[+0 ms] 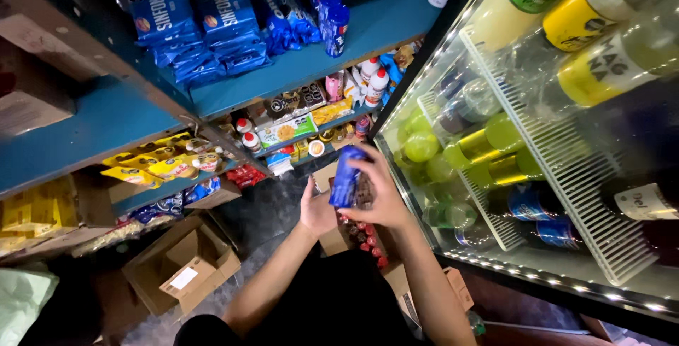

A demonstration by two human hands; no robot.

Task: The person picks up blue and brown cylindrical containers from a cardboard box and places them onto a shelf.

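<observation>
Two bare forearms rise from six o'clock. The right hand (pixel 385 201) wraps its fingers around a glossy blue packet (pixel 346 176), upright at frame centre; the left hand (pixel 317 213) cups it from below, fingers curled against its base. Beneath sits a cardboard box (pixel 332 241) of red-capped bottles (pixel 364 240). At three o'clock, a glass-fronted cooler (pixel 566 176) holds cans on white wire racks; at eleven o'clock, blue painted shelves (pixel 113 120) carry crinkly packets.

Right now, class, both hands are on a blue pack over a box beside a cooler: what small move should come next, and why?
Probably lift the blue pack clear of the open box of red-capped bottles. The left hand and right hand both grip it, and it sits just above the box, beside the drinks cooler.
</observation>
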